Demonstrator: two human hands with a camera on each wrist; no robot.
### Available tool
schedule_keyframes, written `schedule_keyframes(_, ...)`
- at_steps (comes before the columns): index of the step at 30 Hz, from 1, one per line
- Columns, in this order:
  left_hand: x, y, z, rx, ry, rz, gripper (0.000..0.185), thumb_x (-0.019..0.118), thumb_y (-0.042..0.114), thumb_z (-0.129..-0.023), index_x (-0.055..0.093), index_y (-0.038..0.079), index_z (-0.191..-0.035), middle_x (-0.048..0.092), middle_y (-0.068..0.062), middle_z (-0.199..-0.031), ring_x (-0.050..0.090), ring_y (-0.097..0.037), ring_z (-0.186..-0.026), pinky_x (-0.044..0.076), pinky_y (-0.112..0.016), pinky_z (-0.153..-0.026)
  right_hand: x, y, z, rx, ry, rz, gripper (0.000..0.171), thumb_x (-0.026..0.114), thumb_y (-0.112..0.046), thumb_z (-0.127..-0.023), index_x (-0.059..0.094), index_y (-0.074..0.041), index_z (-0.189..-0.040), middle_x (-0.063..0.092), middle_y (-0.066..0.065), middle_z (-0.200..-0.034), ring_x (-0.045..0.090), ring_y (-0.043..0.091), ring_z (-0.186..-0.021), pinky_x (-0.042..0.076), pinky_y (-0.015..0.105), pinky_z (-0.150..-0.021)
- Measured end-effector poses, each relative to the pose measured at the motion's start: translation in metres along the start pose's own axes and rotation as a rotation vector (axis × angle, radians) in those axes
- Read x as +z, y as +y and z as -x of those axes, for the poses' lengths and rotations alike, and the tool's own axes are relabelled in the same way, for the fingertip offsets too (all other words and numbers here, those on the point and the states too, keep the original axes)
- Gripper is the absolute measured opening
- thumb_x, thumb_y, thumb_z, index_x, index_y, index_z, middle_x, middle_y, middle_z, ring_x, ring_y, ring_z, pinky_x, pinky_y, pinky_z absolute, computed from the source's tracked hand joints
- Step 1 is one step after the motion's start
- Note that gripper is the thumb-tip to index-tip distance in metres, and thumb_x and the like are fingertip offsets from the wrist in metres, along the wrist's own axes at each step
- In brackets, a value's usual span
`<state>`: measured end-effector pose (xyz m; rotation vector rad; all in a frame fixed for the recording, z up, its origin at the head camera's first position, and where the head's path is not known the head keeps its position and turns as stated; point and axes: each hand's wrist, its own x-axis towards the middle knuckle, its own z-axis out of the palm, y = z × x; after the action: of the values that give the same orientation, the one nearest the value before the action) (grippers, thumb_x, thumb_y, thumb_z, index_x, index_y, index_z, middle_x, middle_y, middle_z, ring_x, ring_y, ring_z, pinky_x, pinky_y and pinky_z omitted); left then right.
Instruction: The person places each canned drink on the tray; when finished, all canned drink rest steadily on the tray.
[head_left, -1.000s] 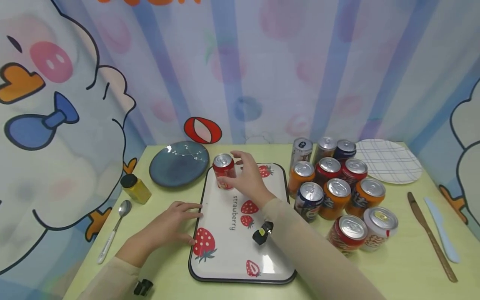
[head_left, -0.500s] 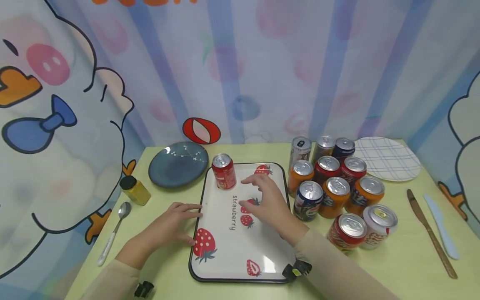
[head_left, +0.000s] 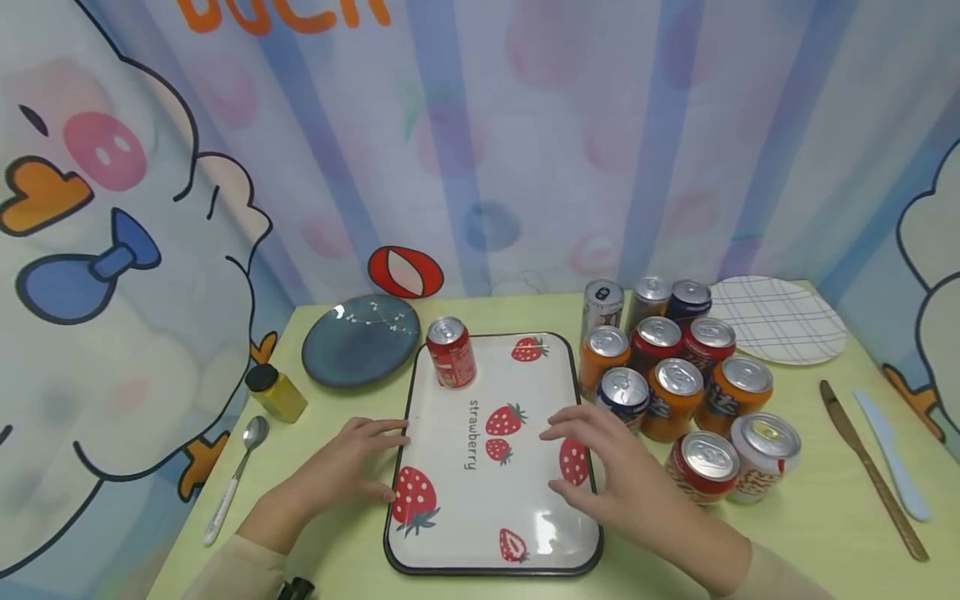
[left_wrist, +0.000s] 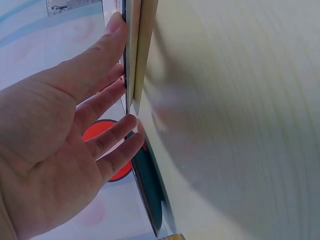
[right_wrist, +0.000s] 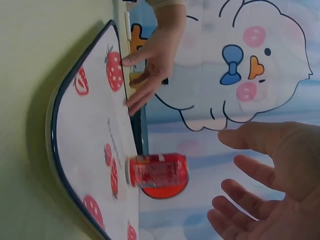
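A red soda can stands upright at the far left corner of a white strawberry-print tray with a dark rim. My left hand touches the tray's left edge with its fingertips; the left wrist view shows that hand with fingers extended against the rim. Above the tray's right edge hovers my right hand, its fingers spread and nothing between them. In the right wrist view the right hand is apart from the red can.
Several soda cans stand grouped right of the tray. Behind them lies a checked plate; a brown knife and a pale blue knife lie far right. On the left are a dark blue plate, a yellow bottle and a spoon.
My right hand has let go of the red can and drawn back to the right, toward the grouped cans. The can stays on the tray, and my left hand keeps its place.
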<state>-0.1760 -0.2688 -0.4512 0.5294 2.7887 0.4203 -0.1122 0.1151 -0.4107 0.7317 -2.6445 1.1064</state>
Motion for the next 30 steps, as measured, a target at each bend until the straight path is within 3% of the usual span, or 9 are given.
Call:
schedule_keyframes(4,-0.003,-0.001,0.001,0.028,0.004,-0.024,0.078,0.094,0.041,-0.070,0.067,0.020,-0.139,0.052,-0.001,-0.157,0.044,-0.035,-0.143,0.044,-0.055,-0.117,-0.023,0.007,0.014,-0.064,0.012,0.054,0.050,0.090,-0.018,-0.079,0.069,-0.032,-0.121,0.062,-0.010,-0.131,0.057,0.015,-0.125,0.054,0.037,-0.105)
schedule_keyframes(8,-0.005,-0.001,0.001,0.035,0.007,-0.024,0.078,0.095,0.040,-0.069,0.067,0.019,-0.139,0.053,-0.002,-0.156,0.044,-0.036,-0.143,0.044,-0.056,-0.117,-0.045,0.019,0.021,-0.157,0.029,0.083,0.054,0.092,-0.017,-0.075,0.068,-0.030,-0.122,0.063,-0.012,-0.128,0.056,0.008,-0.120,0.043,0.011,-0.102)
schedule_keyframes(10,-0.005,-0.002,0.001,0.032,0.008,-0.020,0.078,0.095,0.040,-0.069,0.067,0.020,-0.139,0.053,-0.001,-0.156,0.044,-0.035,-0.143,0.044,-0.056,-0.116,-0.056,0.026,0.023,-0.182,0.034,0.084,0.056,0.093,-0.013,-0.073,0.068,-0.027,-0.122,0.064,-0.010,-0.127,0.059,0.006,-0.112,0.041,0.005,-0.095)
schedule_keyframes(16,-0.003,-0.002,0.000,0.029,0.009,-0.030,0.079,0.095,0.042,-0.069,0.067,0.021,-0.139,0.052,-0.001,-0.157,0.044,-0.034,-0.143,0.045,-0.056,-0.116,-0.083,0.044,0.027,-0.150,-0.002,0.147,0.061,0.095,-0.013,-0.071,0.069,-0.029,-0.123,0.064,-0.010,-0.125,0.056,0.000,-0.104,0.049,0.009,-0.083)
schedule_keyframes(18,-0.003,-0.002,0.000,0.035,0.009,-0.034,0.079,0.095,0.042,-0.069,0.067,0.020,-0.139,0.052,-0.001,-0.157,0.044,-0.035,-0.143,0.045,-0.057,-0.116,-0.090,0.050,0.030,-0.129,-0.025,0.194,0.062,0.096,-0.019,-0.070,0.068,-0.033,-0.123,0.064,-0.013,-0.125,0.056,0.001,-0.113,0.051,0.012,-0.087)
schedule_keyframes(22,-0.002,-0.001,0.001,0.048,0.009,-0.033,0.078,0.095,0.040,-0.069,0.067,0.019,-0.139,0.053,-0.003,-0.156,0.044,-0.036,-0.143,0.045,-0.057,-0.116,-0.101,0.063,0.033,-0.091,-0.076,0.220,0.063,0.097,-0.029,-0.069,0.066,-0.038,-0.123,0.063,-0.015,-0.126,0.058,0.002,-0.115,0.054,0.017,-0.089)
schedule_keyframes(30,0.000,0.000,0.001,0.041,0.003,-0.035,0.078,0.095,0.040,-0.069,0.067,0.019,-0.139,0.052,-0.002,-0.156,0.044,-0.035,-0.143,0.044,-0.057,-0.116,-0.115,0.087,0.040,-0.061,-0.147,0.247,0.067,0.096,-0.048,-0.066,0.065,-0.036,-0.124,0.065,-0.014,-0.127,0.061,0.002,-0.113,0.058,0.028,-0.088)
